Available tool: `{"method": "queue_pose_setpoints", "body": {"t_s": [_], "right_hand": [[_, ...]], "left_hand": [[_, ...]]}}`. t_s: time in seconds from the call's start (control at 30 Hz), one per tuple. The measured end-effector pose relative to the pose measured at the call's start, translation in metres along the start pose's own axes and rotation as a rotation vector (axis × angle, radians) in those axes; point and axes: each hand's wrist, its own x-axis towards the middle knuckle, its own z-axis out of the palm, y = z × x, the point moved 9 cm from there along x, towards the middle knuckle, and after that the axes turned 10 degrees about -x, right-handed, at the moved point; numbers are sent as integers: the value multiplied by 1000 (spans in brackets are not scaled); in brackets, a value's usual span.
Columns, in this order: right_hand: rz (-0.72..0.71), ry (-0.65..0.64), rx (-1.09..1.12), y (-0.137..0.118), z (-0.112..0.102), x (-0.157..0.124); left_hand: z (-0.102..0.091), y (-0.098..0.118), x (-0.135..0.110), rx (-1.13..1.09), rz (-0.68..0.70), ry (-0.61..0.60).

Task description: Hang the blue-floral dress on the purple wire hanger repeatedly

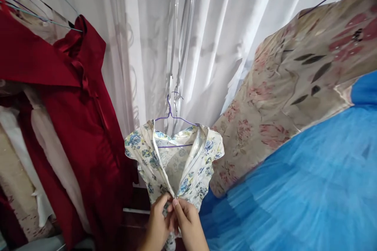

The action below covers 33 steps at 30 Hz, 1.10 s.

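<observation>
A white floral dress (203, 160) with blue flowers and short cap sleeves hangs in the middle of the head view on a thin purple hanger (170, 115). Its front opening spreads in a V, and the two edges meet at my fingers. My left hand (161, 213) is closed, pinching the cloth at the bottom of the V. Beside it, touching, my right hand (186, 215) pinches the same spot with the thumb on top. Whether a zip or a button sits between the fingertips is hidden. The lower part of the dress is mostly behind my hands.
Dark red dresses (88, 125) hang close on the left, some on light-blue wire hangers. To the right are a beige floral dress (265, 98) and a full blue tulle skirt (294, 180). White pleated curtains (224, 19) cover the back.
</observation>
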Motion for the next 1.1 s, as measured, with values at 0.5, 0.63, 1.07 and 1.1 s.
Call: {"method": "queue_pose_setpoints", "body": {"t_s": [0.5,0.63,1.07,1.1], "right_hand": [[-319,205,197,-210,-34,112],[-412,257,192,-219,-36,103],[-407,221,-251,-199,-29,101],[-396,211,-267,-193,-29,102]], "left_hand": [[-24,-20,55,628,-33,-427],[-35,17,89,624,5,-494],[-47,252,153,472,771,-24],[-60,254,155,438,777,66]]}}
